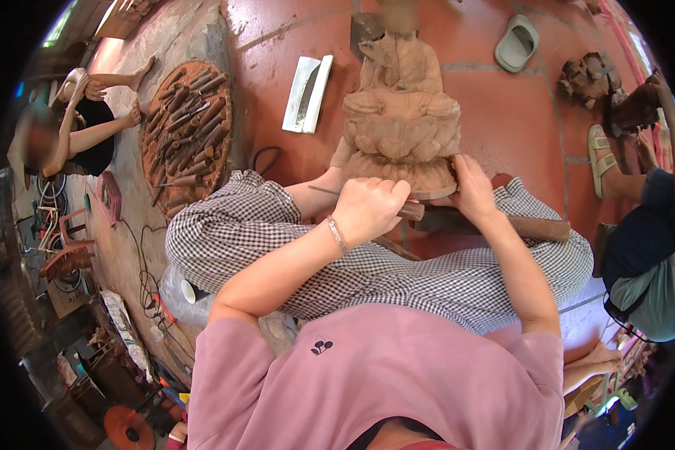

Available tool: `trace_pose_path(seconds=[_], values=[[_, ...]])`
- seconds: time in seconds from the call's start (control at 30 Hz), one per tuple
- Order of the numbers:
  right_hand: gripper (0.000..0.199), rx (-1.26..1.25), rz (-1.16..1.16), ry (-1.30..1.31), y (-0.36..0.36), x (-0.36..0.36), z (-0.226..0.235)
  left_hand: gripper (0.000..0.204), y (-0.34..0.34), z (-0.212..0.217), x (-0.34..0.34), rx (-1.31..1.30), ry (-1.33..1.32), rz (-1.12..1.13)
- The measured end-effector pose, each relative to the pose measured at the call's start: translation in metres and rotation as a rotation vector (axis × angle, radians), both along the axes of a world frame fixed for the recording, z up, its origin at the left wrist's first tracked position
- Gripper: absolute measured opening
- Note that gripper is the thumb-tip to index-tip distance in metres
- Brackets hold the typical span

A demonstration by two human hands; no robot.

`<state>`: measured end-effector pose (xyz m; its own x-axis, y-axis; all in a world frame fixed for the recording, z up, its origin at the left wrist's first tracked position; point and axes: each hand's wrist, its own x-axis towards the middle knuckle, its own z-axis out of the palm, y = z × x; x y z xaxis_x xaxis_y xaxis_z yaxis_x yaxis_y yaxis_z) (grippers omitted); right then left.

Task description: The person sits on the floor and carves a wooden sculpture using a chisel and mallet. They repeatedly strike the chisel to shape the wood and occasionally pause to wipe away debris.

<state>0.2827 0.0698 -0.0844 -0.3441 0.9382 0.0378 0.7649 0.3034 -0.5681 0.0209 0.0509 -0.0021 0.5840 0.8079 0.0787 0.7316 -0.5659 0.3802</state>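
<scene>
I sit on the red floor with my legs crossed, in checked trousers and a pink top. My left hand is curled tight around a carving tool with a brown wooden handle. Its thin metal end sticks out to the left, near my leg. My right hand is spread open and presses flat on the bottom edge of a wooden statue. The statue stands upright on the floor just in front of my legs, and it looks like a seated figure on a round base. A block of wood lies across my right knee. On my left, a round tray on the floor is full of more carving tools with wooden handles. A white flat thing lies between the tray and the statue. A grey sandal sits further off. Another person sits far on my left, and someone else is on my right.
</scene>
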Motion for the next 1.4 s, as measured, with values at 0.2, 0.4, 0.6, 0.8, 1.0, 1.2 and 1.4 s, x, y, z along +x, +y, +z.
trace_pose_path(seconds=[0.2, 0.4, 0.6, 0.8, 1.0, 1.2, 1.4], values=[[0.065, 0.010, 0.007, 0.088, 0.003, -0.002, -0.021, 0.065, 0.024, 0.026, -0.015, -0.103, 0.073, 0.441], [0.047, 0.013, 0.029, 0.139, 0.001, -0.005, -0.017, 0.069, 0.055, 0.016, -0.055, -0.155, 0.121, 0.414], [0.061, -0.018, 0.079, 0.014, -0.001, -0.002, -0.002, 0.059, 0.059, 0.016, -0.052, -0.221, 0.145, 0.372], [0.042, 0.067, 0.177, -0.083, -0.008, -0.014, 0.036, 0.044, 0.060, 0.018, -0.062, -0.249, 0.224, 0.359], [0.042, 0.146, 0.197, -0.205, -0.010, -0.018, 0.051, 0.036, 0.059, 0.010, -0.075, -0.308, 0.307, 0.346], [0.047, 0.143, 0.211, -0.111, -0.010, -0.021, 0.062, 0.039, 0.057, 0.006, -0.085, -0.274, 0.343, 0.374], [0.040, -0.064, 0.007, 0.049, -0.008, 0.024, 0.048, 0.041, 0.048, 0.024, -0.087, -0.289, 0.305, 0.424]])
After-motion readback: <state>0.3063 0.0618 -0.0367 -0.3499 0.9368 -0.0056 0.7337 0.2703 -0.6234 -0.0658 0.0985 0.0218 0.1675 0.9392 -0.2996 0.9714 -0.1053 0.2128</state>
